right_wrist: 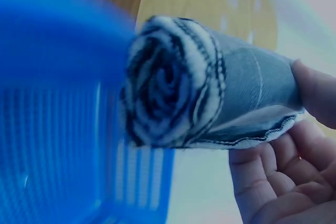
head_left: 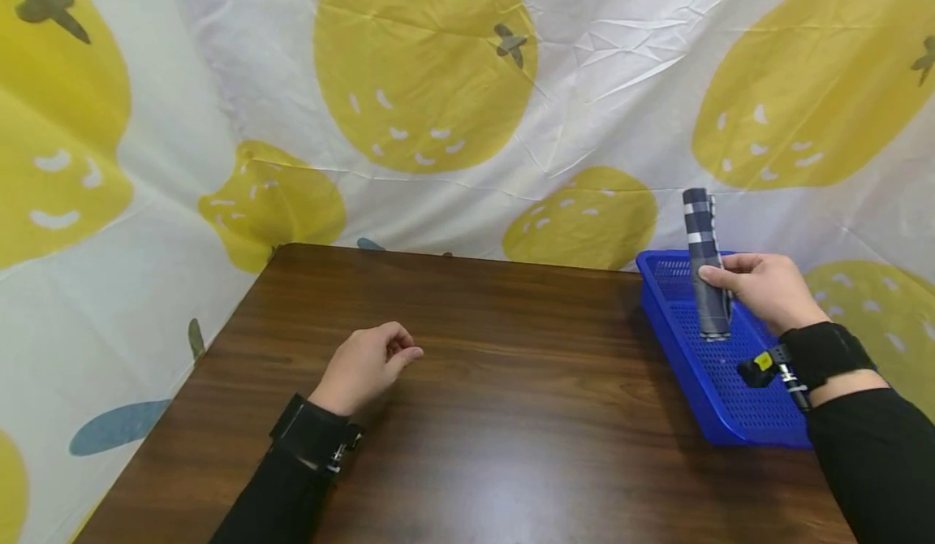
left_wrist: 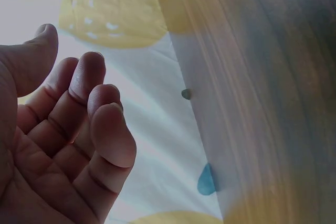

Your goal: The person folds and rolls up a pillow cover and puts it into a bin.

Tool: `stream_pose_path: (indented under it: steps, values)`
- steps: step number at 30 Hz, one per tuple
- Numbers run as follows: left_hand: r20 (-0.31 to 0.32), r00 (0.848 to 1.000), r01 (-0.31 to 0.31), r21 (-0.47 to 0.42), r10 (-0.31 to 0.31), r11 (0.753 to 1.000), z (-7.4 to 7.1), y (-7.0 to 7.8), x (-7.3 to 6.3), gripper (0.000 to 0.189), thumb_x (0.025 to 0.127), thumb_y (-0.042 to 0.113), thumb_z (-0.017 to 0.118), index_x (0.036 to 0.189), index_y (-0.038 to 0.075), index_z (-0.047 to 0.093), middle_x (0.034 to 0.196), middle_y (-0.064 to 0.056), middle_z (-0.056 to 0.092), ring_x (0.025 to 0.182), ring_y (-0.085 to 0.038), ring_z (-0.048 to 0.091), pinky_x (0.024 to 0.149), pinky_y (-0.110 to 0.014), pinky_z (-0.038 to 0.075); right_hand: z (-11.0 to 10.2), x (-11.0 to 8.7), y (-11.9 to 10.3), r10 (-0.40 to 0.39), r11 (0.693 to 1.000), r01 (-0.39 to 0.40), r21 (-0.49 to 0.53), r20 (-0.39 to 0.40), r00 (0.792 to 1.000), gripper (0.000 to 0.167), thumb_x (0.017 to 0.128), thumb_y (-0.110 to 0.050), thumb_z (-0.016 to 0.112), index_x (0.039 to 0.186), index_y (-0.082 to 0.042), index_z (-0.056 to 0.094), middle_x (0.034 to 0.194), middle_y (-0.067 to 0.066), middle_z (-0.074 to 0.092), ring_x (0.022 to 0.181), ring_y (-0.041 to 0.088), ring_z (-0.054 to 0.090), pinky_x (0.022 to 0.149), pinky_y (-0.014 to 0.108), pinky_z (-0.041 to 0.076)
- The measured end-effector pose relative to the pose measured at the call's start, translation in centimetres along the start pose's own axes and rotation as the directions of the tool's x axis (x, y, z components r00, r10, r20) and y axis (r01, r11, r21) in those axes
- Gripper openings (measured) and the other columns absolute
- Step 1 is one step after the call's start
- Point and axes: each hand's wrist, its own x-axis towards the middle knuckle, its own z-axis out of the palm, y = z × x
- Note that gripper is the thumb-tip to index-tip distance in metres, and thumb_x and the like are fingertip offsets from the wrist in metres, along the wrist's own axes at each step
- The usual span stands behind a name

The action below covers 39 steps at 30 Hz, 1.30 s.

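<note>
My right hand pinches a rolled cloth, dark blue and grey with white stripes, between thumb and fingers. The roll stands nearly upright over the blue plastic basket. In the right wrist view, its spiral end with white stitched edges faces the camera. My left hand is over the left part of the wooden table, its fingers loosely curled. The left wrist view shows nothing between the left thumb and fingers.
The basket has perforated walls and floor and sits at the right end of the brown wooden table. Behind and to the left hangs a white curtain with yellow fruit prints. Both wrists wear black straps with small cameras.
</note>
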Motion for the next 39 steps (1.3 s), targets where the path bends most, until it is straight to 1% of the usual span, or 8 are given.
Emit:
stream_pose_path:
  steps: [6, 11, 15, 18, 22, 28, 35, 39]
  values:
    - [-0.019, 1.0, 0.01, 0.01, -0.01, 1.0, 0.4, -0.6, -0.5, 0.015, 0.099, 0.027, 0.078, 0.099, 0.013, 0.072, 0.076, 0.004, 0.066, 0.065, -0.009, 0.053, 0.063, -0.028, 0.046, -2.0, 0.3, 4.2, 0.121, 0.992, -0.12, -0.027, 0.081, 0.989, 0.083, 0.108, -0.057, 0.05, 0.147, 0.016, 0.048, 0.146, 0.042, 0.048, 0.126, 0.052, 0.052, 0.1, 0.061, 0.045]
    - [-0.01, 1.0, 0.008, 0.021, -0.008, 1.0, 1.0, -0.8, -0.8, 0.015, 0.098, 0.028, 0.078, 0.099, 0.015, 0.072, 0.077, 0.005, 0.067, 0.067, -0.007, 0.054, 0.065, -0.029, 0.048, -1.6, 0.5, 6.0, 0.141, 0.989, -0.135, -0.053, 0.147, 0.979, 0.083, 0.109, -0.053, 0.05, 0.149, 0.02, 0.042, 0.148, 0.046, 0.046, 0.122, 0.054, 0.059, 0.097, 0.058, 0.051]
    - [0.004, 1.0, 0.011, 0.02, -0.011, 1.0, 1.3, -0.8, -0.8, 0.015, 0.099, 0.03, 0.077, 0.099, 0.015, 0.072, 0.078, 0.005, 0.067, 0.067, -0.007, 0.054, 0.065, -0.029, 0.048, -0.7, 0.9, 6.5, 0.135, 0.991, -0.126, -0.054, 0.207, 0.969, 0.077, 0.109, -0.044, 0.056, 0.145, 0.023, 0.044, 0.135, 0.043, 0.058, 0.106, 0.039, 0.07, 0.097, 0.054, 0.057]
    - [0.021, 1.0, 0.021, 0.018, -0.022, 1.0, 1.4, -0.7, -0.7, 0.016, 0.099, 0.031, 0.077, 0.099, 0.015, 0.072, 0.077, 0.005, 0.067, 0.066, -0.007, 0.054, 0.065, -0.029, 0.048, -0.1, 1.2, 6.8, 0.145, 0.989, -0.135, -0.054, 0.274, 0.951, 0.072, 0.109, -0.038, 0.058, 0.141, 0.026, 0.046, 0.121, 0.034, 0.067, 0.096, 0.022, 0.069, 0.094, 0.049, 0.061]
    - [0.033, 0.999, 0.025, 0.019, -0.026, 1.0, 1.5, -0.7, -0.7, 0.016, 0.099, 0.031, 0.077, 0.098, 0.015, 0.073, 0.077, 0.005, 0.066, 0.065, -0.007, 0.053, 0.065, -0.029, 0.047, 1.0, 1.3, 7.3, 0.165, 0.983, -0.181, 0.001, 0.405, 0.899, 0.062, 0.111, -0.031, 0.057, 0.136, 0.026, 0.051, 0.11, 0.018, 0.071, 0.092, 0.013, 0.067, 0.09, 0.042, 0.063]
    - [0.04, 0.999, 0.013, 0.02, -0.014, 1.0, 1.6, -0.8, -0.5, 0.016, 0.099, 0.031, 0.077, 0.096, 0.016, 0.072, 0.076, 0.007, 0.066, 0.064, -0.006, 0.053, 0.064, -0.028, 0.048, 2.7, 1.3, 8.9, 0.148, 0.965, -0.249, 0.079, 0.619, 0.771, 0.029, 0.113, -0.017, 0.049, 0.104, 0.001, 0.069, 0.087, -0.002, 0.066, 0.082, 0.011, 0.066, 0.08, 0.03, 0.059]
    - [0.067, 0.997, 0.039, 0.009, -0.039, 0.999, 1.6, -1.1, -0.4, 0.016, 0.099, 0.032, 0.077, 0.095, 0.017, 0.072, 0.074, 0.008, 0.065, 0.063, -0.007, 0.053, 0.063, -0.027, 0.047, 3.7, 1.0, 10.0, 0.092, 0.961, -0.252, 0.118, 0.72, 0.688, 0.028, 0.114, -0.015, 0.045, 0.112, -0.004, 0.071, 0.094, -0.004, 0.066, 0.088, 0.009, 0.066, 0.083, 0.029, 0.058]
    - [0.078, 0.996, 0.052, 0.001, -0.052, 0.999, 1.7, -1.4, -0.6, 0.017, 0.099, 0.033, 0.077, 0.096, 0.017, 0.072, 0.075, 0.008, 0.065, 0.063, -0.007, 0.053, 0.062, -0.027, 0.046, 4.5, 1.2, 10.5, 0.052, 0.943, -0.288, 0.17, 0.776, 0.629, 0.035, 0.111, -0.008, 0.041, 0.099, -0.018, 0.072, 0.088, -0.009, 0.067, 0.084, 0.005, 0.065, 0.081, 0.025, 0.057]
